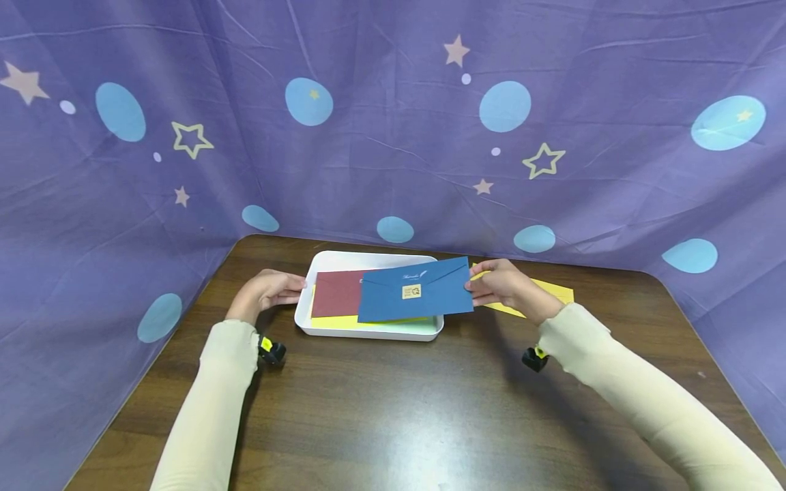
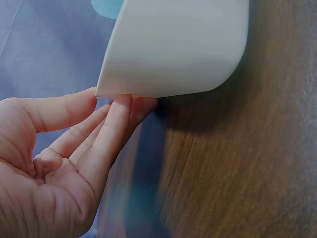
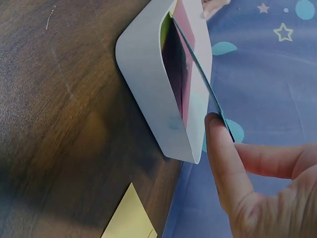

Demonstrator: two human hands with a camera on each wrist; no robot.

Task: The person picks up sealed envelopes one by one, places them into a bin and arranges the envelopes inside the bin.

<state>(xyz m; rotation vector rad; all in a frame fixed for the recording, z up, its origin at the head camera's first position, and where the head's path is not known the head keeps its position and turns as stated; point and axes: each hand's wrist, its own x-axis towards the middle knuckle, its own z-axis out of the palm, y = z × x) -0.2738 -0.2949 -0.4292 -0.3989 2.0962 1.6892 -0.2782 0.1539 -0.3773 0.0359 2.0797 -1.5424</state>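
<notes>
In the head view my right hand point(image 1: 502, 281) pinches a blue envelope point(image 1: 389, 300) by its right edge, thumb on one face and fingers on the other. The envelope bears a small gold label and tilts over a white tray point(image 1: 368, 260), its left part covering the tray's contents. Inside the tray lie a dark red envelope point(image 1: 338, 294) and a yellow envelope point(image 1: 334, 322) below it. My left hand point(image 1: 270, 292) holds the tray's left end; in the left wrist view, thumb and fingers meet at the tray's rim and wall point(image 2: 173, 54).
Another yellow envelope point(image 1: 557, 291) lies on the wooden table point(image 1: 381, 402) to the right of the tray, partly behind my right hand. A purple cloth point(image 1: 393, 150) with stars and blue ovals hangs behind and beside the table.
</notes>
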